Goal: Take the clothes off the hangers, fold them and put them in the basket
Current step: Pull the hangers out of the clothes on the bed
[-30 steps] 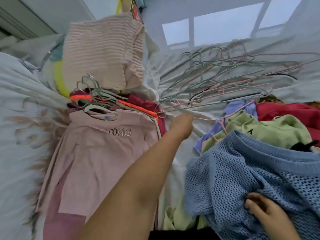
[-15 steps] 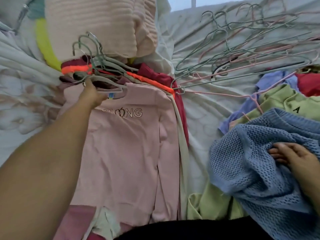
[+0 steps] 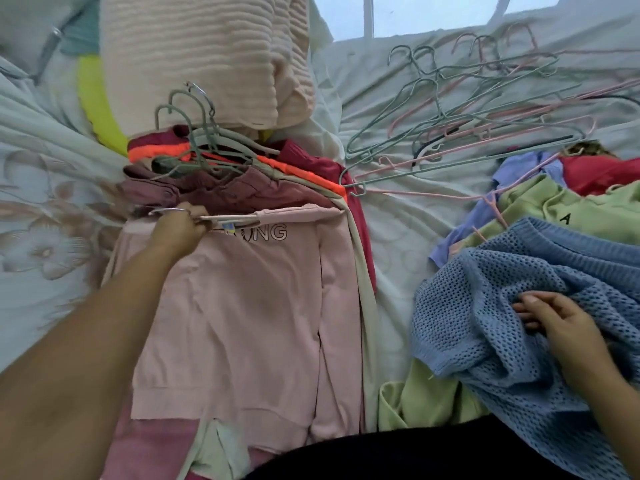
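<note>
- Left hand (image 3: 178,230) curls its fingers round a pale hanger (image 3: 239,221) at the neckline of a pink sweatshirt (image 3: 242,306).
- This sweatshirt lies flat on the bed sheet (image 3: 398,220), front up, on top of a stack of hung clothes (image 3: 221,188) in maroon and orange. The stack's green hooks (image 3: 183,109) bunch together above the collar.
- Right hand (image 3: 561,327) grips a bunch of a blue knit sweater (image 3: 485,306), fingers bent into its folds.
- That sweater lies crumpled over a light green garment (image 3: 588,209) marked with 1 letter, A, beside lilac and red pieces.
- At upper left, a yellow-green rim (image 3: 91,98) curves out like the edge of a basket. A folded pink ribbed knit (image 3: 207,53) sits piled on it and hides whatever else it holds.
- Bare green and pink hangers (image 3: 467,109) lie tangled on the sheet at upper right.
</note>
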